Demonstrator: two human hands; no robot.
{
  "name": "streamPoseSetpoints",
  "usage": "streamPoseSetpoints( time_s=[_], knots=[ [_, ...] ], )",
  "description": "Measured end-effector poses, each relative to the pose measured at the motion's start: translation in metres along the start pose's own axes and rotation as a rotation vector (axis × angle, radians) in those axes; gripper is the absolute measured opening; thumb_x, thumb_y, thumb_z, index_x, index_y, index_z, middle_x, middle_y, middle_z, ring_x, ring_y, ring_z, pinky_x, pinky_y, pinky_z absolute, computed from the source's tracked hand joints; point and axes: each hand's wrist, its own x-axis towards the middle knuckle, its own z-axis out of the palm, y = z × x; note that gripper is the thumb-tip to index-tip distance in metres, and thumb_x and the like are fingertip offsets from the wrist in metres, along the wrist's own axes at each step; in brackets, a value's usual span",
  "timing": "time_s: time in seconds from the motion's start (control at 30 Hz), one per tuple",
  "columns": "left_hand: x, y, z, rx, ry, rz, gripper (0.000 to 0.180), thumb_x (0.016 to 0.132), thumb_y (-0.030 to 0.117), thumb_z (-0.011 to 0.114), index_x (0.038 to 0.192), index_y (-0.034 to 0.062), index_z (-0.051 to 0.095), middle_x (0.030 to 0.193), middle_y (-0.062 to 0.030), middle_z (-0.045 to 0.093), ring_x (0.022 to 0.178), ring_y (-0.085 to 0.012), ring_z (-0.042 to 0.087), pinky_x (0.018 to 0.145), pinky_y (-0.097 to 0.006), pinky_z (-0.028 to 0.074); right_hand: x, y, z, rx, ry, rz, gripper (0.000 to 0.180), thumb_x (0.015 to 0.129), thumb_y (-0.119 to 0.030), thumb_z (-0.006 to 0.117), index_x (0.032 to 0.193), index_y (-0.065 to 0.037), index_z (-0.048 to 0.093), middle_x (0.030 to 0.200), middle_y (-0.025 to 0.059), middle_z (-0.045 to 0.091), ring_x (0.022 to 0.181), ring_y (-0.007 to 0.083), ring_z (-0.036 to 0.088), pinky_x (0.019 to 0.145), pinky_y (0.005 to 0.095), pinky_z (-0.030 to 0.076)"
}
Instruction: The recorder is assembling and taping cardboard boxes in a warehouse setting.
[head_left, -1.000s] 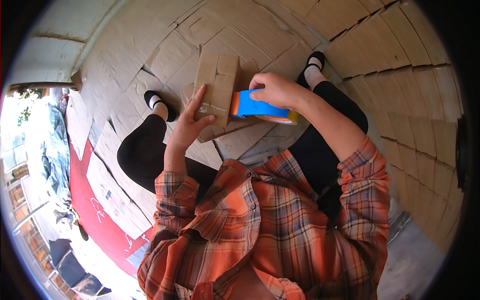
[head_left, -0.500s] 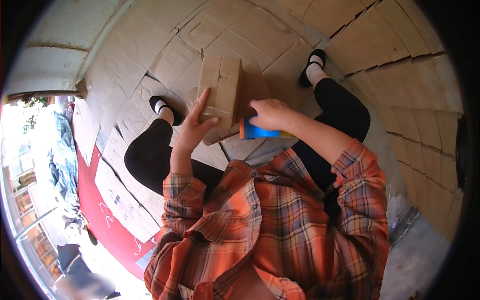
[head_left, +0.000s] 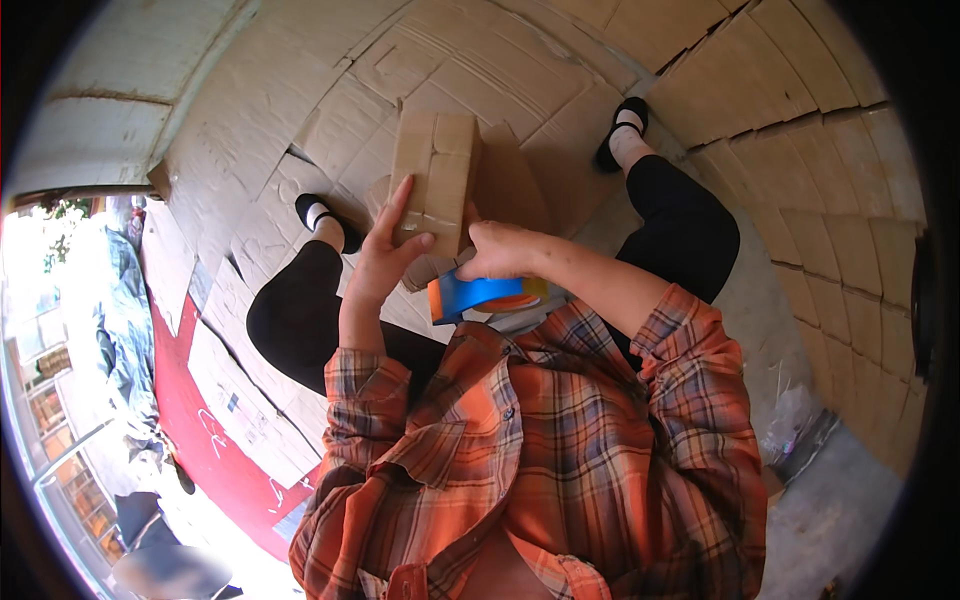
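Observation:
A closed brown cardboard box (head_left: pixel 432 165) stands between my knees, with clear tape along its lower end. My left hand (head_left: pixel 385 240) grips the box's near left edge, thumb on the near end and fingers up along its side. Held in my right hand (head_left: pixel 505 250) is a blue and orange tape dispenser (head_left: pixel 455 297), just below the near right corner of the box. The right fingertips reach the box's right side and are partly hidden behind the hand.
Flattened cardboard sheets (head_left: pixel 330 110) cover the floor. A brown cardboard surface (head_left: pixel 515 190) lies just right of the box. Stacked cartons (head_left: pixel 800 80) line the right side. A red floor area (head_left: pixel 200 390) lies left, and clear plastic (head_left: pixel 790 425) lies at lower right.
My right hand and the tape dispenser have moved left and a little toward me, with more of the dispenser showing now. The box and my left hand have shifted only slightly left.

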Motion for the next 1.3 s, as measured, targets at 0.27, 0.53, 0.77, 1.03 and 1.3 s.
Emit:
streamPoseSetpoints(
  time_s=[0.27,0.53,0.77,1.03,1.3],
  knots=[
    [0.001,0.0,-0.003,0.038,-0.011,0.014,0.079,0.076,-0.003,0.068,0.144,0.0153,0.033,0.137,-0.0087,0.041,0.127,-0.0198,0.037,0.105,-0.029,0.029,-0.029,-0.012,0.014,-0.076,0.142,-0.118,0.075,0.068,-0.033,0.067,0.121,0.014,0.042,0.103,0.0286,0.061,0.096,0.0376,0.062,0.084,0.0401,0.05],
    [-0.011,0.037,0.012,0.54,0.223,0.064,0.085,0.072,0.012,0.074,0.144,0.0143,0.03,0.142,-0.018,0.035,0.131,-0.0338,0.035,0.104,-0.038,0.035,-0.011,0.014,0.014,-0.12,0.153,-0.109,0.068,0.07,-0.033,0.068,0.121,0.006,0.047,0.108,0.0256,0.061,0.101,0.037,0.06,0.087,0.0412,0.048],
    [-0.001,0.047,0.062,1.082,0.409,-0.025,0.107,0.061,0.037,0.082,0.145,0.0096,0.022,0.144,-0.0211,0.03,0.13,-0.0388,0.033,0.098,-0.052,0.035,-0.013,0.018,0.017,-0.167,0.146,-0.173,0.06,0.074,-0.034,0.066,0.125,-0.006,0.051,0.113,0.0196,0.062,0.105,0.0347,0.059,0.088,0.0417,0.047],
    [0.001,0.048,0.031,1.037,0.355,0.187,0.103,0.057,0.021,0.078,0.144,0.0133,0.026,0.134,-0.0128,0.039,0.123,-0.0341,0.039,0.102,-0.057,0.026,-0.077,0.028,-0.048,-0.022,0.143,-0.252,0.05,0.079,-0.022,0.067,0.123,-0.003,0.055,0.105,0.0159,0.065,0.093,0.0217,0.064,0.081,0.0314,0.049],
    [0.018,0.059,0.01,1.245,-0.09,0.319,0.097,0.058,0.006,0.072,0.144,0.0191,0.028,0.142,-0.0054,0.035,0.134,-0.0315,0.029,0.11,-0.061,0.01,-0.137,0.013,-0.098,0.421,0.234,-0.247,0.041,0.081,-0.015,0.066,0.12,-0.003,0.058,0.096,0.0065,0.064,0.085,0.0101,0.059,0.077,0.0243,0.048]
  ],
)
